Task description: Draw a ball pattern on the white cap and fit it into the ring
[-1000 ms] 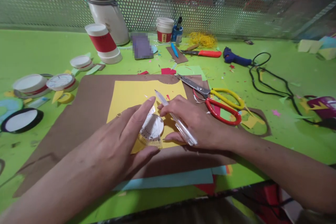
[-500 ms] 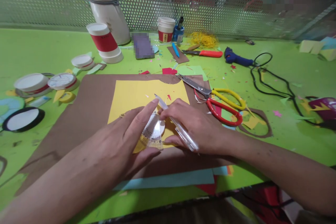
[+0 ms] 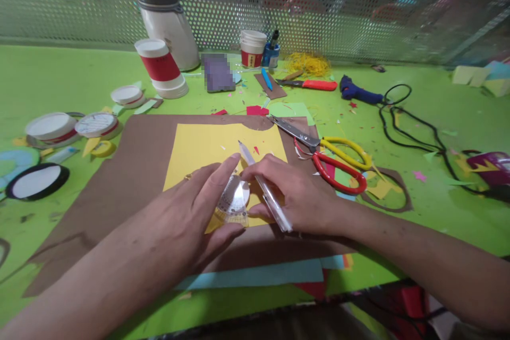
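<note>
My left hand (image 3: 181, 215) has its thumb and fingers around a clear protractor (image 3: 233, 199), which lies against the yellow sheet (image 3: 209, 143). Part of the protractor is hidden beneath the fingers. In my right hand (image 3: 306, 196) is a clear-barrelled pen (image 3: 271, 204), its tip pointing away from me and raised off the sheet as far as I can see. The right fingertips are close to the protractor's right edge. Under the yellow sheet is a larger brown sheet (image 3: 139, 162). Scissors (image 3: 303, 135) with red and yellow handles rest just beyond my right hand.
White lids (image 3: 51, 126) and a red-and-white cup (image 3: 161, 69) stand at left, near a thermos (image 3: 173, 26). Behind the sheets lie a red utility knife (image 3: 319, 85) and a blue glue gun (image 3: 358, 91). A black cord (image 3: 422, 135) loops at right among paper scraps.
The pen has swung slightly in my right hand, its rear end shifting left and its tip a little right. My left hand stays on the protractor.
</note>
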Motion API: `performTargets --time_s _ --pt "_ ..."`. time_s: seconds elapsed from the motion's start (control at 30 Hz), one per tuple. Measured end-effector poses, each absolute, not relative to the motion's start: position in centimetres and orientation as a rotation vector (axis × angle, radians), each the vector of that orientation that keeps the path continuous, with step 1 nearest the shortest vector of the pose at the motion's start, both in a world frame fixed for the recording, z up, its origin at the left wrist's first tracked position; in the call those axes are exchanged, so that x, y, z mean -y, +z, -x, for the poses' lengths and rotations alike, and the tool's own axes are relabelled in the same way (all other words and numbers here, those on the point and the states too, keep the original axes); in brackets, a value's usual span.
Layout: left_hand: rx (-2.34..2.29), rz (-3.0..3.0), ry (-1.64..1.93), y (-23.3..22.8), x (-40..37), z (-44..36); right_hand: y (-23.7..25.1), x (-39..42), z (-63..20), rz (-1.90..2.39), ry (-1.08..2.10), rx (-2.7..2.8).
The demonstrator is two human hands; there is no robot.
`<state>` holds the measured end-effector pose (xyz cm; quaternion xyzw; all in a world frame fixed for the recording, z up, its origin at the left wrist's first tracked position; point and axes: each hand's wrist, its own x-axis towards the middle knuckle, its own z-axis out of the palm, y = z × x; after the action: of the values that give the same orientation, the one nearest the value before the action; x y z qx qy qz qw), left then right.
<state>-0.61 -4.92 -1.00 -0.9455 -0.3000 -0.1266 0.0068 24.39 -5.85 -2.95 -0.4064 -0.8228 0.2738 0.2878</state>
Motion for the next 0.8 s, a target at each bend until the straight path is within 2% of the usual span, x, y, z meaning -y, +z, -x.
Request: performTargets --time_s 0.47,0.8 --pt "0.926 2.906 -0.472 -1.5 5.0 0.8 -3.2 5.6 -24.6 1.121 0.947 2.043" --pt "0.956 2.873 -0.482 -1.9 4.7 0.2 -2.5 4.8 -25.8 0.996 0.881 1.695"
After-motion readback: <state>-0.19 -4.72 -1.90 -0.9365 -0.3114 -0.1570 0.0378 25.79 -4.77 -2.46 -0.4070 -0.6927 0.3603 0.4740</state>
